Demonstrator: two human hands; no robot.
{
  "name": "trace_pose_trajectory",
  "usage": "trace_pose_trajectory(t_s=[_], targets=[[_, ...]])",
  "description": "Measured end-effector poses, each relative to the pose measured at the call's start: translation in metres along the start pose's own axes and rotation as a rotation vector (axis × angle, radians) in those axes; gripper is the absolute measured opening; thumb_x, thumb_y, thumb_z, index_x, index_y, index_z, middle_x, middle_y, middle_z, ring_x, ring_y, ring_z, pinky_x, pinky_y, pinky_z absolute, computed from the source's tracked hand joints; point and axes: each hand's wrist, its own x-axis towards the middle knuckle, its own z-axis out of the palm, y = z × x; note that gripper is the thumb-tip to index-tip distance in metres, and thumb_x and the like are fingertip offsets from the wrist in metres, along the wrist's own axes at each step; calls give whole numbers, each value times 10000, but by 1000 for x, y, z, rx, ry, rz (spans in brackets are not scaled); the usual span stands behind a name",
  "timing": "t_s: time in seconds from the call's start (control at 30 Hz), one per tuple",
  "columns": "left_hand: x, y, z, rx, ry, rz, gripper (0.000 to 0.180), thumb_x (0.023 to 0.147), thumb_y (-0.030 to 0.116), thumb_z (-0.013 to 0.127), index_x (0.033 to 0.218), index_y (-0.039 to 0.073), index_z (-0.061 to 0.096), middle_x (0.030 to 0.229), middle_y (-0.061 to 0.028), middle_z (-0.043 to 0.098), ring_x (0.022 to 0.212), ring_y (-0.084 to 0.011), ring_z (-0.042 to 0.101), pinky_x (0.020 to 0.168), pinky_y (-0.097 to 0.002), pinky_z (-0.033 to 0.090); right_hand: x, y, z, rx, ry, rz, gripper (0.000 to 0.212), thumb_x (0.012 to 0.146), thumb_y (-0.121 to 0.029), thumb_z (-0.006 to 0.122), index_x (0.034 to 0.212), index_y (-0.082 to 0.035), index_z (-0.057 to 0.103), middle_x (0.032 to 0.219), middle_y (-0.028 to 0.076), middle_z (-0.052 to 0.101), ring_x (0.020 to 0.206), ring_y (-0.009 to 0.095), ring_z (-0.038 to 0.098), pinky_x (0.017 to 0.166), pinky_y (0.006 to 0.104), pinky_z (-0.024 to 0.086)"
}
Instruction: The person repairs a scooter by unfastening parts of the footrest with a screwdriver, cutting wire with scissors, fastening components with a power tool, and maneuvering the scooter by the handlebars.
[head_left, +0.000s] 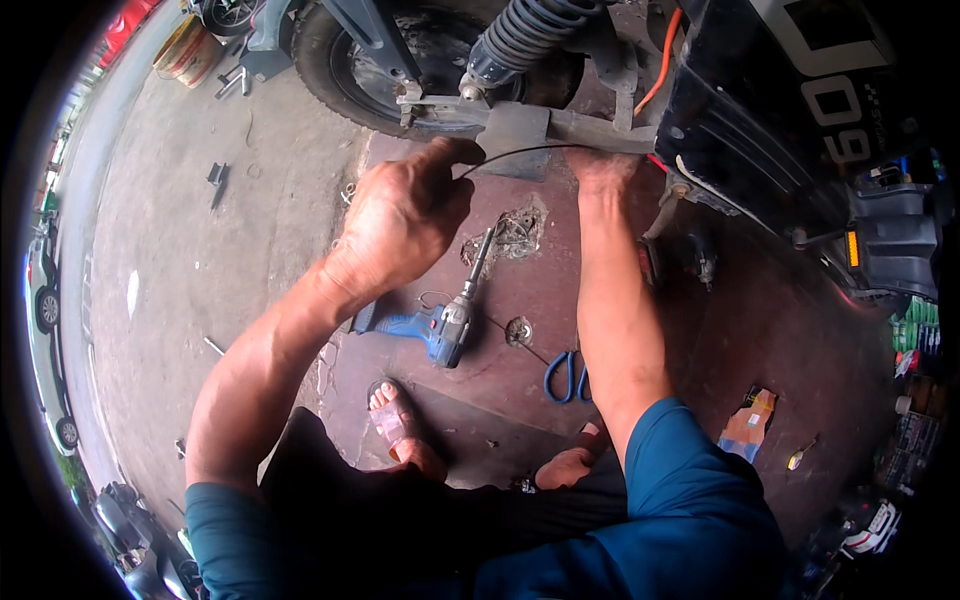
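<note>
My left hand (405, 210) is closed, its thumb and fingers pinched on a thin black cable (530, 149). From there the cable arcs to the right, below a flat dark flap (517, 135). My right hand (603, 165) reaches in under the grey frame bar (595, 133) of a vehicle, close to the cable's other visible end. The bar hides its fingers, so their grip does not show. Above both hands are a coil-spring shock absorber (525, 42) and a black-tyred wheel (325, 75).
Between my arms, a blue power drill (445, 330) with a long socket bit lies on the reddish floor. Blue-handled scissors (560, 382) lie beside my right forearm. A bucket (188, 52) stands far left. A dark body panel (770, 120) borders the right. Torn cardboard (748, 425) lies lower right.
</note>
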Motion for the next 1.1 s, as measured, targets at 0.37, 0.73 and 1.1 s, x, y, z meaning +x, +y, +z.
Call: trace_pose_trajectory(t_s=[0.37,0.73,1.1], targets=[[40,17,13,426,210,161,236,891,145,551,1092,36,610,821,-193,669,740,-322,668,681,-402,516,-29,-9,5,-17,116,122,428,952,-477,409,1196,-170,580,1134,28,607,1021,236,563,881,475,453],[79,38,41,710,196,294,147,784,88,547,916,68,608,672,-158,665,639,-329,676,567,-460,520,-32,-4,1,-31,243,99,377,947,-397,444,1140,-125,621,1107,30,662,996,219,615,937,452,409],[116,30,83,570,103,222,177,836,130,522,937,142,667,692,-148,660,686,-365,655,667,-479,519,-24,-9,-10,71,76,174,290,974,-367,452,1154,-171,565,1132,48,622,980,232,611,781,402,534]])
